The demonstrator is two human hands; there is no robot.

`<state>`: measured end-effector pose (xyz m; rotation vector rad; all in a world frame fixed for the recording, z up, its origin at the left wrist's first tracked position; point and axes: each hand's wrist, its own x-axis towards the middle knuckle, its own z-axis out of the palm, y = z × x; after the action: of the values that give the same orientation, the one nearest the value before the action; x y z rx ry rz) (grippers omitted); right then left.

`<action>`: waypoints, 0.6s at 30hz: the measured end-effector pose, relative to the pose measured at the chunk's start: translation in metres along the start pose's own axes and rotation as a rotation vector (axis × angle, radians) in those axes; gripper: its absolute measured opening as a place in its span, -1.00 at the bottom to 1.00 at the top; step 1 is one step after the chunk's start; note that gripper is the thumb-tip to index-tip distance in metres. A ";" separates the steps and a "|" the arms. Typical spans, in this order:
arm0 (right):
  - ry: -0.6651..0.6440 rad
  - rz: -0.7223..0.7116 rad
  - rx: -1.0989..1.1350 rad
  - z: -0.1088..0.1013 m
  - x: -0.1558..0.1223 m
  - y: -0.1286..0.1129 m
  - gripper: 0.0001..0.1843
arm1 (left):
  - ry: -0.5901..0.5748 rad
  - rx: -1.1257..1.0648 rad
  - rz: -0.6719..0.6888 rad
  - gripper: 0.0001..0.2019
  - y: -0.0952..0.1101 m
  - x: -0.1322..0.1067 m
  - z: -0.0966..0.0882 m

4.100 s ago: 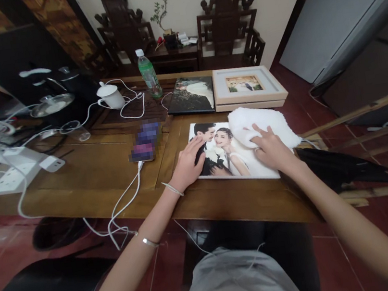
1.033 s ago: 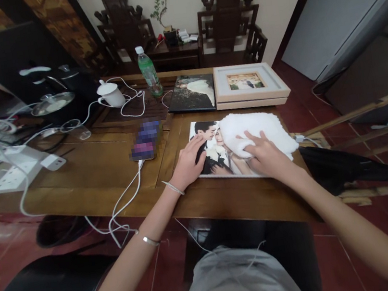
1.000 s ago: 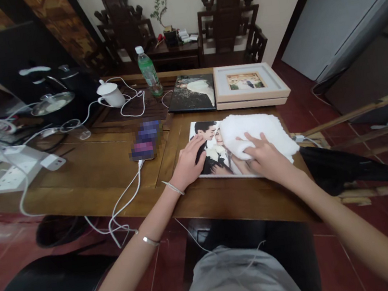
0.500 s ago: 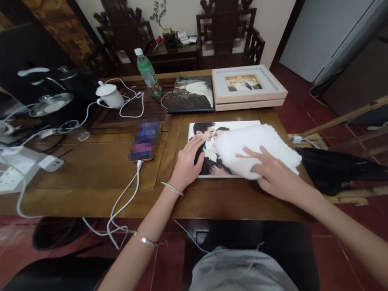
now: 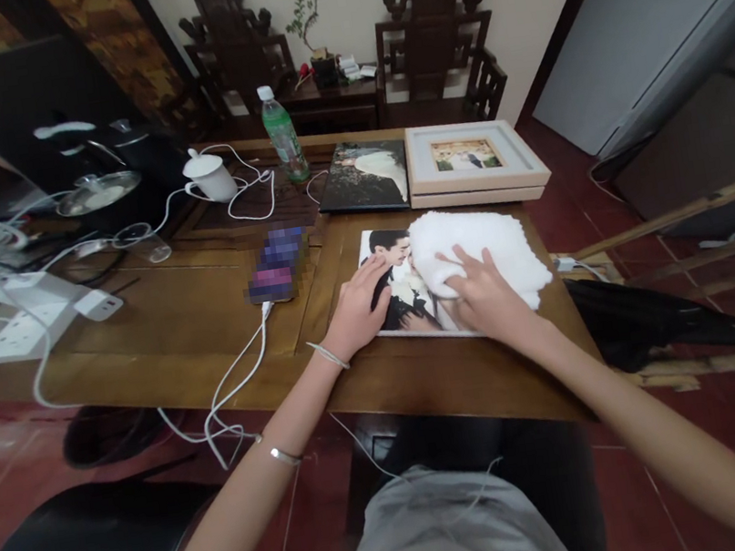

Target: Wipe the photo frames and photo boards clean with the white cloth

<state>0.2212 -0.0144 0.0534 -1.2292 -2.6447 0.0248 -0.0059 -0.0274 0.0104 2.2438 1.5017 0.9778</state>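
- L hand (image 5: pixel 360 309) — flat on L side of pic (image 5: pixel 410 295), fingers close tog., thumb out.
- R hand (image 5: pixel 489 296) — fingers apart on white cloth (image 5: pixel 499 246), which hides pic's R part.
- Pic's on table (image 5: pixel 425 382), nr front edge.

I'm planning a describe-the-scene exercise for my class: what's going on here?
A person is at a wooden table. The left hand lies flat on the left part of a photo; the right hand is on a white cloth covering much of its right part. Beyond lie a dark picture and a pale frame.
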 end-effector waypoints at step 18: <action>-0.033 -0.147 0.205 -0.015 -0.026 0.023 -0.54 | -0.007 0.017 0.007 -0.60 -0.002 0.000 0.001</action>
<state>0.2581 -0.0203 0.0607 -0.9761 -2.6742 0.2860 -0.0066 -0.0264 0.0086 2.2639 1.5061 0.9622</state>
